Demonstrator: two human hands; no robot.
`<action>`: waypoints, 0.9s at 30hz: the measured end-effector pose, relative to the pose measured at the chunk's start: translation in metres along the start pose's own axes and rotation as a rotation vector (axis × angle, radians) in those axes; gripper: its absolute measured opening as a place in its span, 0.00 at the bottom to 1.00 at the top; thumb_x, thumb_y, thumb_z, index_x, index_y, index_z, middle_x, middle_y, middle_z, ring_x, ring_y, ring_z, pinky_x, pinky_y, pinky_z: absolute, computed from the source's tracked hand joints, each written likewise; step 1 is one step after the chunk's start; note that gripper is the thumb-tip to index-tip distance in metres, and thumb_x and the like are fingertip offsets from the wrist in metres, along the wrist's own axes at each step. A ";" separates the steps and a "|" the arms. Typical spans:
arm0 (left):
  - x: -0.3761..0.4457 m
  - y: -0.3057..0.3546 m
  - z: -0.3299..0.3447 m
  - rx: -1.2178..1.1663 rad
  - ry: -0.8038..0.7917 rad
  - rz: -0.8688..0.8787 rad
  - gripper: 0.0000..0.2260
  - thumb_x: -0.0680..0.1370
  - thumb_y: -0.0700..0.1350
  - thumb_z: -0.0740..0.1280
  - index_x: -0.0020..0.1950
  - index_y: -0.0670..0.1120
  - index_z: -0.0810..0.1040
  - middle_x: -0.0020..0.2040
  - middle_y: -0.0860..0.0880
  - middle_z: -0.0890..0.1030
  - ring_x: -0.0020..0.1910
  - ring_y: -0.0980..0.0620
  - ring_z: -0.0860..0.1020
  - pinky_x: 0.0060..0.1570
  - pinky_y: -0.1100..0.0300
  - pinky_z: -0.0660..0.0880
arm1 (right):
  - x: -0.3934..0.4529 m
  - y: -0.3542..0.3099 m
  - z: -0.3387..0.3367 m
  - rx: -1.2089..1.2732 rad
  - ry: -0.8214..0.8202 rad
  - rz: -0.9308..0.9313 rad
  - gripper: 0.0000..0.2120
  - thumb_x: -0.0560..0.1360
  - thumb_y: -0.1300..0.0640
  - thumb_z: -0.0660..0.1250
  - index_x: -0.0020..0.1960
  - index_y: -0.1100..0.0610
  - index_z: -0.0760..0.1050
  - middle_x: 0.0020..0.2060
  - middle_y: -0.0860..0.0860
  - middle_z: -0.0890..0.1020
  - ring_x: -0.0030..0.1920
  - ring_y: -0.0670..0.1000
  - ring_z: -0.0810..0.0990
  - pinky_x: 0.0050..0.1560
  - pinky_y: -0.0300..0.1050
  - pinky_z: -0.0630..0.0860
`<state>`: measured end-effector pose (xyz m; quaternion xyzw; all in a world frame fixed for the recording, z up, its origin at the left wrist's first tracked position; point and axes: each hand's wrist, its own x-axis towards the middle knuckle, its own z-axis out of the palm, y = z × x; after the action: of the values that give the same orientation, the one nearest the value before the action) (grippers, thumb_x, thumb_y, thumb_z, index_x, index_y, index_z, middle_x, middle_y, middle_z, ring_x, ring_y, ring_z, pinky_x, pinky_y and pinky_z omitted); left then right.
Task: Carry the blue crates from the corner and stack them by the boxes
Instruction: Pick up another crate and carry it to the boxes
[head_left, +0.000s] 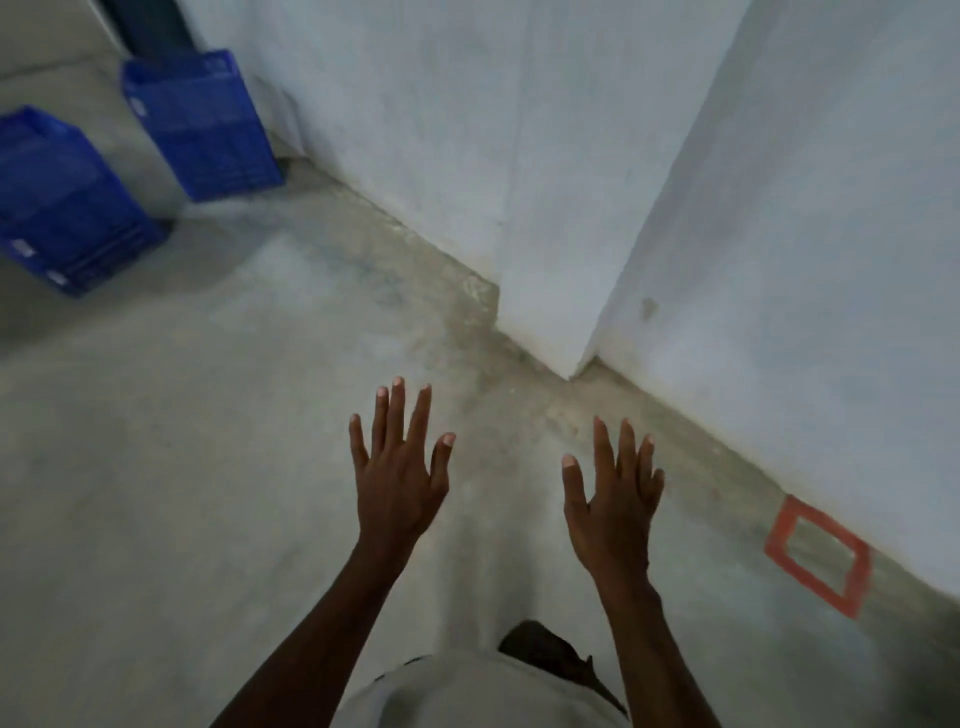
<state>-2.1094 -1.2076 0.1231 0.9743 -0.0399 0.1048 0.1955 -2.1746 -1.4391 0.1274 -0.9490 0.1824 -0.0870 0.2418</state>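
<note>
**Corner of a bare room, two hands out, crates at far left**

1. Concrete floor (182, 467): grey, mottled, fills the lower left of the view.
2. White wall (805, 260): painted, with a jutting pillar (545, 182) whose foot meets the floor near mid-frame.
3. Blue crate stack, nearer (62, 208): slatted plastic, standing on the floor at the left edge, partly cut off by the frame.
4. Blue crate stack, farther (202, 124): same kind, standing against the wall behind the first, a strip of floor between the two.
5. Left hand (397, 478): held out over the floor, fingers straight and spread, holding nothing.
6. Right hand (613, 509): beside the left, apart from it, fingers straight, holding nothing. Both hands are well apart from the crates.
7. Orange tape square (818, 558): an outline stuck to the floor at the foot of the wall, right of the right hand.
</note>
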 end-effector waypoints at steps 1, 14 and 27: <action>0.015 -0.016 -0.005 0.000 0.017 -0.035 0.28 0.84 0.61 0.52 0.83 0.54 0.56 0.83 0.48 0.52 0.82 0.50 0.47 0.79 0.40 0.47 | 0.017 -0.019 0.012 -0.009 -0.023 -0.045 0.30 0.82 0.36 0.47 0.81 0.44 0.51 0.82 0.50 0.49 0.81 0.53 0.39 0.78 0.61 0.42; 0.253 -0.219 -0.038 0.127 0.145 -0.410 0.28 0.84 0.63 0.48 0.82 0.55 0.56 0.83 0.49 0.50 0.82 0.50 0.45 0.79 0.41 0.42 | 0.268 -0.285 0.199 0.060 -0.285 -0.391 0.30 0.81 0.35 0.47 0.81 0.43 0.51 0.82 0.52 0.52 0.81 0.55 0.45 0.78 0.62 0.45; 0.484 -0.456 -0.053 0.164 0.184 -0.627 0.29 0.83 0.65 0.48 0.83 0.55 0.54 0.84 0.49 0.49 0.82 0.50 0.42 0.79 0.41 0.40 | 0.472 -0.558 0.375 0.057 -0.384 -0.640 0.30 0.81 0.36 0.49 0.81 0.43 0.53 0.82 0.51 0.52 0.81 0.55 0.44 0.77 0.62 0.46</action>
<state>-1.5933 -0.7852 0.1079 0.9381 0.2880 0.1300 0.1422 -1.4759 -1.0064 0.1122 -0.9499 -0.1748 0.0161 0.2586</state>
